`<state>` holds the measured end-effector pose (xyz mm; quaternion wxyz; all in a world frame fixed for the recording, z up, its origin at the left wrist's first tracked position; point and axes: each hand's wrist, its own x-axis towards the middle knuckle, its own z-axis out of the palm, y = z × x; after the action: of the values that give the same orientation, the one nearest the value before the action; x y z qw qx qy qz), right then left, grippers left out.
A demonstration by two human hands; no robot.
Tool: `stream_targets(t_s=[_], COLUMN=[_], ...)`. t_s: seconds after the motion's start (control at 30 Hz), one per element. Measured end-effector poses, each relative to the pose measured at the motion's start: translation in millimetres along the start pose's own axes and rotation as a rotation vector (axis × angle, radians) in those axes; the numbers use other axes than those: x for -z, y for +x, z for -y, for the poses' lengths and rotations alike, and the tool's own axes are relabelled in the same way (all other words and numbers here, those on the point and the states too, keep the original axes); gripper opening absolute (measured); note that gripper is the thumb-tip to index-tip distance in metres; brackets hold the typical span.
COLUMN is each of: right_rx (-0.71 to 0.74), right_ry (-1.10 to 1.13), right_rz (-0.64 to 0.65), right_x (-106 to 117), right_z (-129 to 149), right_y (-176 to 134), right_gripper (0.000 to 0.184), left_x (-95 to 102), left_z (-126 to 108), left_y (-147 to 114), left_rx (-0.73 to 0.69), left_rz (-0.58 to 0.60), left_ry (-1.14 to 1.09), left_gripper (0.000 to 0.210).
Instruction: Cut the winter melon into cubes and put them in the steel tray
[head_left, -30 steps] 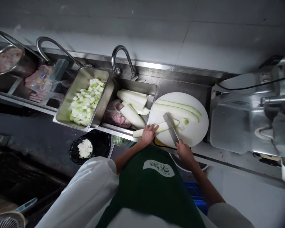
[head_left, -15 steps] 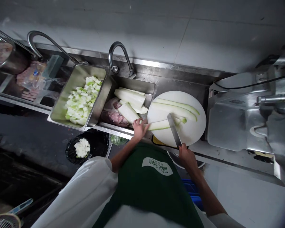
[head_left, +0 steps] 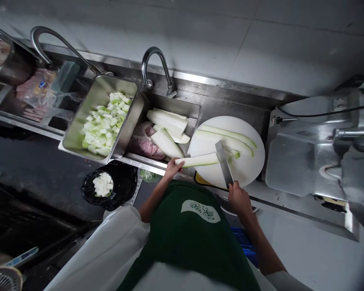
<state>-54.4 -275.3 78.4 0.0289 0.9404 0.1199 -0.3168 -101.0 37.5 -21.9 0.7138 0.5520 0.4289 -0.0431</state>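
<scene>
My left hand grips the near end of a long pale gourd strip between thumb and fingers. The strip's other end reaches onto a round white cutting board. My right hand is closed on the handle of a kitchen knife, whose blade stands at the strip's far end. Two long gourd strips lie farther back on the board, and small green-edged pieces are just right of the blade. Whether the blade touches the strip I cannot tell.
Peeled gourd lengths and a bag of meat fill the sink. Left of it stands a steel pan of gourd chunks. A faucet rises behind. Below is a black-lined bin; steel equipment stands at right.
My left hand has shifted slightly left and lifted its end of the strip. The strip's far end now sits by the blade rather than passing beyond it. My right hand keeps the knife.
</scene>
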Motion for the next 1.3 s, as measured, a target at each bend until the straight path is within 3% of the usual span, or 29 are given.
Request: stream_targets(t_s=[0.23,0.5,0.7,0.8,1.1,1.3], right_rx=[0.003,0.030,0.050,0.074,0.024,0.053], right_ry=[0.071,-0.005,0.087,0.112,0.016,0.031], right_rz=[0.122,0.015,0.097,0.075,-0.058,0.055], right_x=[-9,-2,-13,-13,-11,-18], right_z=[26,18,35,31,-4,12], right_y=[8,-7,0,10,2,0], right_gripper=[0.026,0.027,0.024,0.023,0.027,0.029], left_x=[10.9,22.4,22.7,23.5,-9.9,-15.8], left_z=[-2,1,-2,-5,4,5], left_y=[2,-1,-3,-5,-5,-2], left_rx=[0.078,0.073,0.061,0.057,0.045,0.053], left_rz=[0.045,0.035,0.050,0.065,0.104,0.110], left_ry=[-0.028,-0.067,-0.077,-0.057,-0.034,-0.013], left_gripper=[0.062,0.042,0.042,0.042,0.044,0.044])
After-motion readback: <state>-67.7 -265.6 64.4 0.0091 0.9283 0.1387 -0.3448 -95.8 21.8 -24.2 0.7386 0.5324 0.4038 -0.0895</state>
